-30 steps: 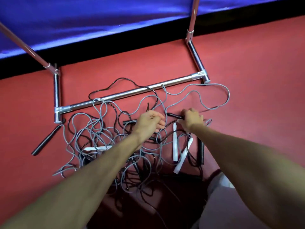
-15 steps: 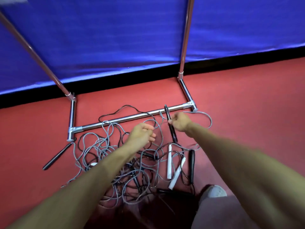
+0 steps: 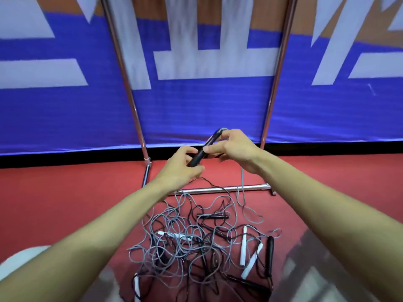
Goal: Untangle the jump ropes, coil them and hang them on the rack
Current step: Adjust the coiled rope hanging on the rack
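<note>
Both hands pinch 1 black handle above the floor: left hand grips its lower end, right hand its upper end. Its grey rope trails to the tangle before the rack. Earlier, the handle was lower, near the rack's base bar.

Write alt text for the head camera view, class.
Both hands, left hand and right hand, hold a black jump rope handle raised above a tangled pile of ropes on red floor, before a metal rack.
</note>
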Demonstrator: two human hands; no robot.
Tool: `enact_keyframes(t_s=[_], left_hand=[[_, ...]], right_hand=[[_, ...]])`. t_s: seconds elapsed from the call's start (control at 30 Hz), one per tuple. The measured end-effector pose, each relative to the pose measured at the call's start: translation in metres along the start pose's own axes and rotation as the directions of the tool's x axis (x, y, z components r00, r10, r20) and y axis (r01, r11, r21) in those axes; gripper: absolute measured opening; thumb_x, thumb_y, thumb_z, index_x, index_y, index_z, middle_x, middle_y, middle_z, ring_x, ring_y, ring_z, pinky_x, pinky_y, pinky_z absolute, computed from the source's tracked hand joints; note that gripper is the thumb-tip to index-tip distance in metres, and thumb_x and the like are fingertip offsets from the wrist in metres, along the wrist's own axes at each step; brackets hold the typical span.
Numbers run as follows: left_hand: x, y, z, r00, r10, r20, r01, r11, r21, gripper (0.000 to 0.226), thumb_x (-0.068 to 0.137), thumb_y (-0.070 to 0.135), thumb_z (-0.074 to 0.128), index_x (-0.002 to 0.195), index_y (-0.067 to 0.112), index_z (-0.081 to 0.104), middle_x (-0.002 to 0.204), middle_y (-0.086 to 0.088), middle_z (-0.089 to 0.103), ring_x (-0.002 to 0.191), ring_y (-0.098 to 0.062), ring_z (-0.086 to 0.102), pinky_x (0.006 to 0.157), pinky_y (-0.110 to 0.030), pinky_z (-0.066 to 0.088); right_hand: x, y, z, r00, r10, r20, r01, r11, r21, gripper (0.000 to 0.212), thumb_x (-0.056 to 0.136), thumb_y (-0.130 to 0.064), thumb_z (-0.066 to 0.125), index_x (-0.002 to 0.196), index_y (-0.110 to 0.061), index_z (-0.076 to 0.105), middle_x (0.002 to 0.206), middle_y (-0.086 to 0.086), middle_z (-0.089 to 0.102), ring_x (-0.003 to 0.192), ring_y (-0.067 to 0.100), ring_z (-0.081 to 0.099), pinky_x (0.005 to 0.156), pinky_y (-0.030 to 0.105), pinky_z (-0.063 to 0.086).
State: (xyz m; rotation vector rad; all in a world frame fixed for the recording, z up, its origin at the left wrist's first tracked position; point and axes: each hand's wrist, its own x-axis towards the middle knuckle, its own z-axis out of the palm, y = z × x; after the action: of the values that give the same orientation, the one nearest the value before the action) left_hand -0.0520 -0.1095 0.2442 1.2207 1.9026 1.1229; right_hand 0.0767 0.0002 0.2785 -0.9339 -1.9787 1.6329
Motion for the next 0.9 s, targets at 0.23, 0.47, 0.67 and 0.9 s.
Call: enact_keyframes(t_s=[0.23,0.47,0.67,0.9], left_hand=[[-0.018,-0.009,-0.035,0.976,0.103,-0.192,-0.093,0.994,0.06,0.03,0.087,0.002,0.058,0.099,0.029,0.058,0.067,0.003,0.058,0.051,-0.011,0.041,0.049,-0.019,0.034],[-0.007,-0.005,-0.052,0.95,0.087,-0.301,-0.09,0.996,0.007,0.026,0.087,0.043,0.065,0.074,0.024,0.052,0.063,0.001,0.045,0.058,-0.016,0.039,0.06,-0.032,0.03],[-0.014,0.001,-0.049,0.935,0.032,-0.353,-0.087,0.986,-0.14,0.037,0.099,0.041,0.048,0.071,0.018,0.041,0.054,0.005,0.044,0.047,-0.019,0.046,0.061,-0.034,0.04],[-0.027,0.002,-0.064,0.869,-0.076,-0.49,-0.14,0.91,-0.39,0.016,0.102,0.02,0.047,0.087,0.012,0.048,0.066,0.002,0.043,0.044,-0.01,0.038,0.047,-0.022,0.039]], right_hand=[[0.009,0.004,0.017,0.95,-0.136,-0.28,0.116,0.989,-0.087,0.027,0.091,-0.032,0.06,0.072,-0.014,0.062,0.058,-0.003,0.061,0.049,0.011,0.055,0.051,0.027,0.043],[0.03,0.005,0.041,0.983,-0.18,-0.031,0.177,0.982,-0.07,0.033,0.099,-0.04,0.042,0.095,-0.015,0.063,0.09,0.009,0.07,0.082,0.016,0.066,0.086,0.035,0.052],[0.023,0.025,0.052,0.97,-0.193,0.15,0.243,0.824,-0.512,0.016,0.093,-0.02,0.054,0.08,-0.016,0.062,0.083,0.003,0.069,0.08,0.019,0.063,0.08,0.032,0.047],[0.002,0.035,0.053,0.982,0.095,0.164,-0.043,0.955,-0.294,0.026,0.101,-0.022,0.043,0.084,-0.005,0.052,0.069,0.019,0.064,0.05,0.026,0.066,0.044,0.028,0.054]])
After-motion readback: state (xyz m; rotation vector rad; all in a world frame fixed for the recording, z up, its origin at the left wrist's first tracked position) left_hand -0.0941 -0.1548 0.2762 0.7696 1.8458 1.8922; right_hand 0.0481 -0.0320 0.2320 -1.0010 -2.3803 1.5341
